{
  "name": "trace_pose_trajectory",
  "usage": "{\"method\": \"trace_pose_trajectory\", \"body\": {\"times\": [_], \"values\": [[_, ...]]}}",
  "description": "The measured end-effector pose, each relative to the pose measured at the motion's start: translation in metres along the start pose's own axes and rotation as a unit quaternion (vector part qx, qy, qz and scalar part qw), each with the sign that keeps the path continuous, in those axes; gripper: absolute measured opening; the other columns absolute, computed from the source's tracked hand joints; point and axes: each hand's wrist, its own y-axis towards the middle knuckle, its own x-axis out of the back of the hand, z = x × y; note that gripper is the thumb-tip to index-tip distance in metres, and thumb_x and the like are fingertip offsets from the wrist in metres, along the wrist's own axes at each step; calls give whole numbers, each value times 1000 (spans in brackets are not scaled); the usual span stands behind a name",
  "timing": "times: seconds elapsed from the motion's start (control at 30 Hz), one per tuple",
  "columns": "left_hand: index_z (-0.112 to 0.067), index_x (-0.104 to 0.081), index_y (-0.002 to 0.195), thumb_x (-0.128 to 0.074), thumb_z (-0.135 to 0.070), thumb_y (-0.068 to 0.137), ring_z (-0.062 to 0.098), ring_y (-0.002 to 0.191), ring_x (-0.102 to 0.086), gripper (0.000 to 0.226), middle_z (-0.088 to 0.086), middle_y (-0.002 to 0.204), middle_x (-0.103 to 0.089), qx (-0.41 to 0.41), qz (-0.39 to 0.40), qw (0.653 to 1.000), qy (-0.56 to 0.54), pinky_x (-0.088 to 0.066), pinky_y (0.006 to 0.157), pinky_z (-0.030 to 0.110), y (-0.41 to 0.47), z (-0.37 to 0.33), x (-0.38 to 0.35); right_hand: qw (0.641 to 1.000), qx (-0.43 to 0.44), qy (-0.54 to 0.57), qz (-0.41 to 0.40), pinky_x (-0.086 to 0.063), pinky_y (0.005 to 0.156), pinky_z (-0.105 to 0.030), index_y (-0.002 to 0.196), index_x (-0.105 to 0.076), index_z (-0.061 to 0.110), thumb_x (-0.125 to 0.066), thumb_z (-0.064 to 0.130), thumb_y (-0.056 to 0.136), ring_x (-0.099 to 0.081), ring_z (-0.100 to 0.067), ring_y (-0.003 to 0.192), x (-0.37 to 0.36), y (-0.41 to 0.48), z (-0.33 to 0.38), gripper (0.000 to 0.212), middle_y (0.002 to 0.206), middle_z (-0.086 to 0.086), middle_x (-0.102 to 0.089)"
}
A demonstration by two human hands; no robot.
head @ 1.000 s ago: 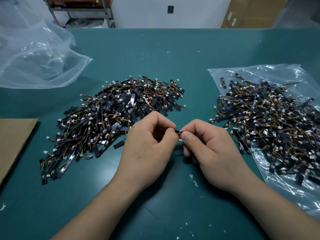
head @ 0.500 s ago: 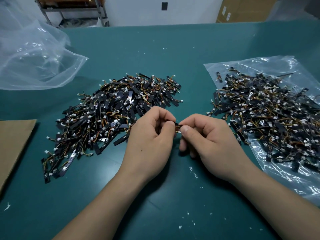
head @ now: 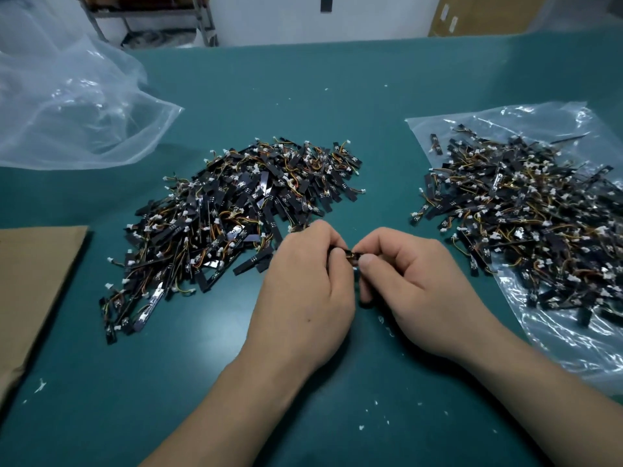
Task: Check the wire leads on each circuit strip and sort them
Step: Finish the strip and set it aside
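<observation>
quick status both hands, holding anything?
Left hand: closed, pinching one end of a small black circuit strip.
Right hand: closed, pinching the same strip's other end.

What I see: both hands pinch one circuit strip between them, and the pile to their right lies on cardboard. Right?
Not quite. In the head view the right pile lies on a clear plastic bag, not cardboard; the cardboard sheet sits far left. The left hand and right hand do pinch one circuit strip between them.
</observation>
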Motion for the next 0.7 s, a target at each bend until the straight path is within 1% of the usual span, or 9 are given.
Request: {"method": "trace_pose_trajectory", "body": {"times": [0.1, 0.23, 0.3, 0.33, 0.4, 0.47, 0.57, 0.63, 0.7], "values": [[-23, -48, 85, -38, -24, 97, 13, 92, -49, 16, -12, 86, -54, -13, 25, 999, 29, -38, 79, 28, -6, 0, -4, 1000, -22, -5, 1, -42, 53, -24, 88, -64, 31, -52, 25, 98, -52, -11, 52, 0, -13, 3, 17, 62, 5, -64], [-22, -46, 85, -38, -22, 97, 14, 98, -50, 15, -8, 93, -56, -12, 48, 998, 29, -37, 83, 24, -9, -4, -3, 999, -38, -17, -2, -44, 55, -32, 89, -65, 31, -53, 26, 100, -53, -15, 54, 3, -20, 6, 17, 63, 3, -63], [-22, -47, 85, -39, -21, 97, 14, 98, -51, 15, -7, 95, -58, -13, 45, 999, 24, -37, 84, 22, -9, -4, 0, 999, -34, -15, -2, -43, 55, -31, 91, -65, 30, -53, 25, 100, -53, -15, 54, 2, -19, 7, 16, 63, 3, -63], [-22, -49, 85, -40, -21, 96, 14, 98, -52, 15, -8, 95, -60, -13, 46, 999, 17, -37, 84, 22, -7, -5, 1, 999, -33, -16, -6, -42, 54, -29, 91, -66, 29, -54, 24, 101, -53, -14, 54, 2, -19, 7, 16, 63, 4, -64], [-23, -56, 86, -44, -23, 95, 9, 97, -57, 15, -12, 94, -64, 4, 48, 999, -8, -40, 84, 20, -5, -6, 3, 999, -31, -4, -11, -39, 53, -21, 90, -66, 27, -55, 21, 102, -51, -9, 51, 2, -18, 5, 17, 64, 6, -67], [-24, -62, 87, -48, -25, 93, 3, 94, -60, 15, -15, 93, -68, 15, 43, 998, -38, -42, 81, 16, -1, -6, 8, 999, -29, 19, -8, -36, 54, -14, 89, -67, 26, -56, 18, 102, -51, -5, 51, 4, -14, 5, 18, 65, 8, -69], [-23, -67, 87, -53, -23, 92, 2, 86, -63, 15, -15, 87, -70, 26, 33, 996, -77, -44, 74, 13, 5, -5, 14, 999, -17, 44, 3, -38, 56, -12, 89, -68, 25, -56, 19, 101, -54, -4, 53, 7, 0, 7, 18, 66, 6, -70], [-21, -66, 84, -54, -22, 92, 1, 71, -59, 14, -16, 75, -65, 27, 22, 996, -80, -40, 64, 12, 5, -3, 15, 999, 0, 34, 5, -37, 57, -11, 88, -68, 25, -57, 19, 100, -55, -4, 53, 6, 6, 5, 18, 65, 6, -71], [-21, -63, 82, -54, -21, 92, 2, 63, -53, 13, -14, 67, -59, 29, 15, 997, -77, -35, 59, 12, 5, -4, 14, 999, 3, 37, 5, -38, 57, -10, 88, -68, 24, -57, 19, 100, -58, -4, 54, 4, 7, 4, 18, 65, 6, -71]]}}
